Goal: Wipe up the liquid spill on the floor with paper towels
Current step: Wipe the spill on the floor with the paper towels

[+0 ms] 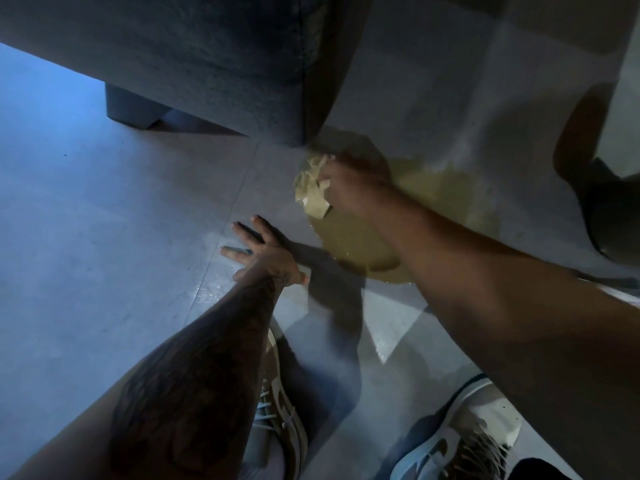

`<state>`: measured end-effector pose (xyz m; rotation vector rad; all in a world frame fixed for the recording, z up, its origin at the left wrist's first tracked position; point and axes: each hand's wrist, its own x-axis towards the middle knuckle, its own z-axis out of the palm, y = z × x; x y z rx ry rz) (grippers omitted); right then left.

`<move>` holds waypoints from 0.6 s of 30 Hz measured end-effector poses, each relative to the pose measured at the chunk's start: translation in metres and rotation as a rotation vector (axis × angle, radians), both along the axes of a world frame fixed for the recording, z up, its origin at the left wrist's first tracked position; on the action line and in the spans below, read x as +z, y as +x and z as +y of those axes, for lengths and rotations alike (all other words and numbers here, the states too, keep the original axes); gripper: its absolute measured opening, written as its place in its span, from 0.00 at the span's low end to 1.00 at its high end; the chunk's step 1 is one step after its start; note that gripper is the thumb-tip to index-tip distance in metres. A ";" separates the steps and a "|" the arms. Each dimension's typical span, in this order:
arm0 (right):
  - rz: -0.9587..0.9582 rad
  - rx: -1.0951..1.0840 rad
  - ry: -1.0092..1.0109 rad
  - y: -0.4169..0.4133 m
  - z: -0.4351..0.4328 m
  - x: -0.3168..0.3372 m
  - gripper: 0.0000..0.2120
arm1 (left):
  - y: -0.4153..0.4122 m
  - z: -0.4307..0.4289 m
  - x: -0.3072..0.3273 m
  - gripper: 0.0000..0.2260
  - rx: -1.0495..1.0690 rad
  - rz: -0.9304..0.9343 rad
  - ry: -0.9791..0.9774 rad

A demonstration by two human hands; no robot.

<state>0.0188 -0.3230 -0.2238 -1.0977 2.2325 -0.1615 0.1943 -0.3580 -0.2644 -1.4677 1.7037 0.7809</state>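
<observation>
Spill (pixel 353 244): yellow puddle on the grey tiled floor (pixel 104 220), at 1 o'clock from the middle of the view. It reaches from the corner of the couch out toward 3 and 5 o'clock.

Paper towel (pixel 311 192): one crumpled, soaked, yellow-stained wad, lying in the puddle at its 10 o'clock edge.

Right hand (pixel 349 181): clenched around the wad from its 3 o'clock side, bearing down on it; slightly blurred.

Left hand (pixel 263 251): released, fingers spread flat on the floor, at 8 o'clock of the puddle, near its rim; tattooed forearm.

Couch (pixel 207 57): dark upholstery, at 11 o'clock, with its corner at the puddle's 12 o'clock edge.

Couch leg (pixel 135 105): square block, on the floor.

Left shoe (pixel 280 410), right shoe (pixel 464 434): laced sneakers, at 6 and 5 o'clock.

Dark object (pixel 609 202): at 3 o'clock, kind unclear.
</observation>
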 end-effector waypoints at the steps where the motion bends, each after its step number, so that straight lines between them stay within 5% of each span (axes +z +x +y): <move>1: -0.011 -0.019 0.001 0.005 0.012 -0.007 0.15 | 0.000 0.000 0.001 0.71 0.003 0.013 0.010; 9: -0.127 -0.188 -0.077 -0.015 0.065 -0.011 0.15 | -0.001 0.000 0.004 0.68 0.018 0.043 0.030; 15: 0.001 -0.315 -0.340 -0.032 0.092 -0.003 0.12 | -0.002 -0.001 0.006 0.69 0.026 0.037 0.039; 18: -0.016 -0.269 -0.255 -0.031 0.111 -0.013 0.12 | -0.001 -0.001 0.005 0.69 0.012 0.032 0.033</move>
